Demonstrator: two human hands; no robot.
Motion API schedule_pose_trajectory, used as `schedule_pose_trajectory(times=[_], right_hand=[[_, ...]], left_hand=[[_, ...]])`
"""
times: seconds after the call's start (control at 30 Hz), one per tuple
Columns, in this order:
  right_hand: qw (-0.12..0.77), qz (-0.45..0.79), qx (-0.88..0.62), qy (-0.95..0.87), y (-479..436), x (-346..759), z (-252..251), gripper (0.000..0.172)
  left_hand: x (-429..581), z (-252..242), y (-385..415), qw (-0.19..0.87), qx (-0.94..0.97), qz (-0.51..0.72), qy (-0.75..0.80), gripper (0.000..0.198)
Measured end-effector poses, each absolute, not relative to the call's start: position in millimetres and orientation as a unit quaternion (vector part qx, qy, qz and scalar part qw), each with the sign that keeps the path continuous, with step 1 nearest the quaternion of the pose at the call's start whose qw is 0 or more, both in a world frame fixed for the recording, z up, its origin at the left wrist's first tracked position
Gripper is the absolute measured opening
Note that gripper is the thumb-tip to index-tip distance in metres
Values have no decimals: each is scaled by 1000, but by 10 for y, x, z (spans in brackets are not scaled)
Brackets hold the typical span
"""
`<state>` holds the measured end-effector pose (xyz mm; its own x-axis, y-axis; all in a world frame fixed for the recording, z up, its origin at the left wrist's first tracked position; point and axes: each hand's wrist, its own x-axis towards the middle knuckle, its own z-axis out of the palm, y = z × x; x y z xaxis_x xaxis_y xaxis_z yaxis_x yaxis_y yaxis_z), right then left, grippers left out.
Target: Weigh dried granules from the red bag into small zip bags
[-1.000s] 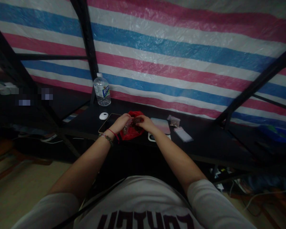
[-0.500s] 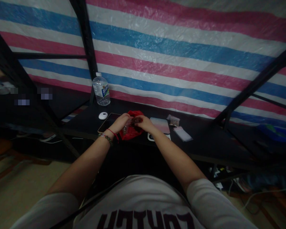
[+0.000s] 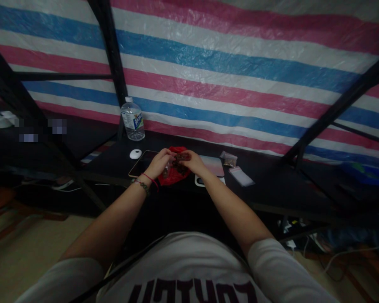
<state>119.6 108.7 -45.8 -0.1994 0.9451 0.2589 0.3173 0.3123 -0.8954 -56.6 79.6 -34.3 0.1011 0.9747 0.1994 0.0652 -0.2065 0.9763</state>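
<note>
A red plastic bag [image 3: 170, 179] lies open on the black table, with a heap of small dark brown pieces [image 3: 180, 161] in it. At its left side my left hand [image 3: 159, 163] is closed on a small clear plastic bag [image 3: 166, 171], which hangs over the red bag. From the right, my right hand [image 3: 193, 163] reaches in with its fingers bent onto the brown pieces; its fingertips are partly hidden among them. Just beyond my right wrist is a flat pinkish panel [image 3: 213, 164], resting over a white-edged device [image 3: 199, 181].
A dark-screened phone [image 3: 142, 163] and a white rounded object [image 3: 135, 154] lie left, before a clear bottle [image 3: 134, 122]. A small filled bag [image 3: 230, 160] and flat clear zip bags [image 3: 241, 176] lie right. Black metal posts [image 3: 115, 54] and a striped plastic sheet [image 3: 221, 75] stand behind.
The fingers of my right hand have shifted slightly over the brown pieces, more of which now show. My left hand keeps the clear bag at nearly the same spot. The view has moved a little.
</note>
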Motion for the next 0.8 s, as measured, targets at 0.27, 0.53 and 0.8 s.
schedule_pose_trajectory(times=[0.27,0.53,0.8], right_hand=[[451,311,-465,-695,1046,1420,-367,35],[453,252,-510,-687,1032,2008,-369,38],[432,141,-587,-670,1014,2481,-609,40]], left_hand=[[-543,-363,761,461,570,516,442,15],[-520,-395,715,355,621,514,472,36],[-430,-274,554,251,686,482,483,40]])
